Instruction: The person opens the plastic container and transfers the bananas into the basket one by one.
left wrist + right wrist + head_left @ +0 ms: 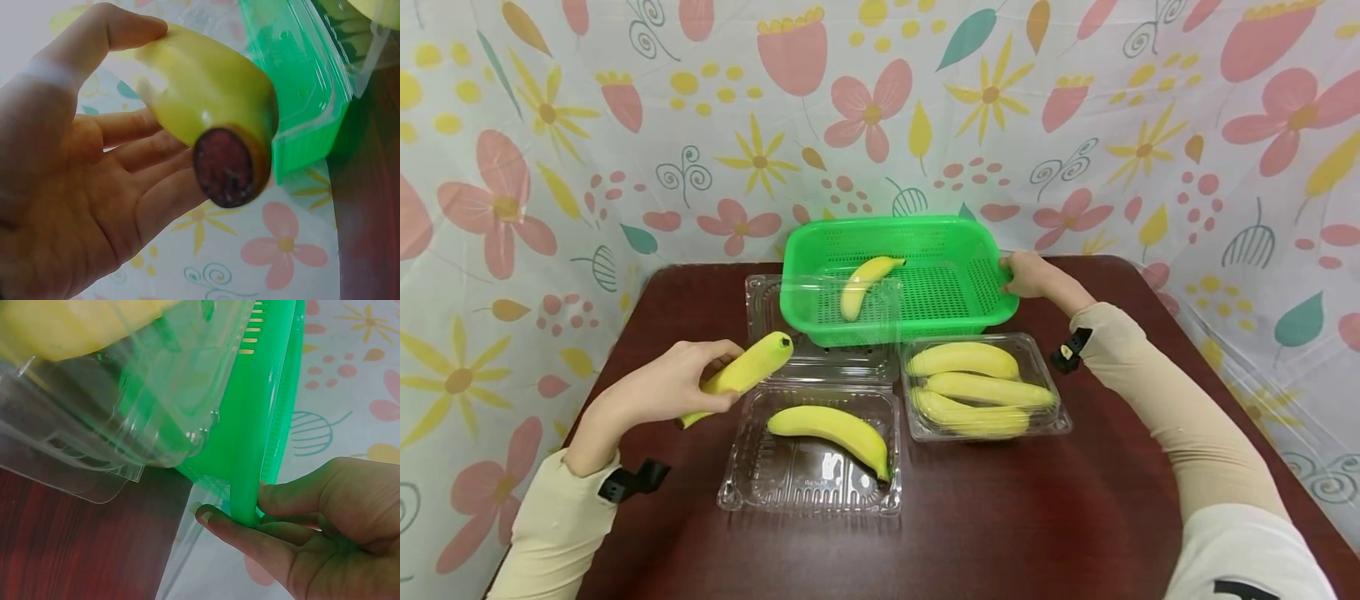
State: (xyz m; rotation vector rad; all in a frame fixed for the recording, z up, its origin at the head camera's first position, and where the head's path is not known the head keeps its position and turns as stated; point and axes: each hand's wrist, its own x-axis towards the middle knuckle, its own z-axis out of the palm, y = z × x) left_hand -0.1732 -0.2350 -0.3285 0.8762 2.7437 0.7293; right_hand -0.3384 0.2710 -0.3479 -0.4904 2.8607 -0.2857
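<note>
Fig.: fruit transfer, approx. early-mid stage. Nearest, open clamshell tray (pixel 737 492) w/ one banana left (pixel 831 429). Left hand (pixel 662 387) has fingers curled round a second banana (pixel 748 367), lifted above the tray. Closed tray (pixel 1060 421) holds three, untouched. Farther, right hand (pixel 1026 275) pinches rim of green basket (pixel 805 312); one banana inside (pixel 861 283).
</note>
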